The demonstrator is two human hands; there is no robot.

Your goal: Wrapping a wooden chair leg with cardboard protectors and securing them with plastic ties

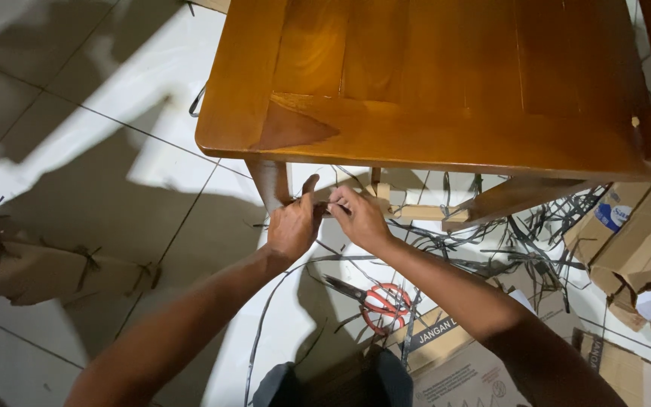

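From the head camera, both hands meet at the wooden table [416, 83]'s near-left leg [269, 181]. The left hand [293, 224] is closed around the leg, thumb raised, bracing it. The right hand [359, 217] pinches a thin dark strap [295, 271] at the leg, fingers curled; the strap trails down to the floor. Orange-handled scissors [374, 299] lie nearer, within reach, among cut strap scraps [521, 234] and cardboard [642, 234].

Single head-worn view, looking steeply down, close over glossy brown wooden table [431, 83]; white tiled floor [77, 113] left, forearms entering from near edge.
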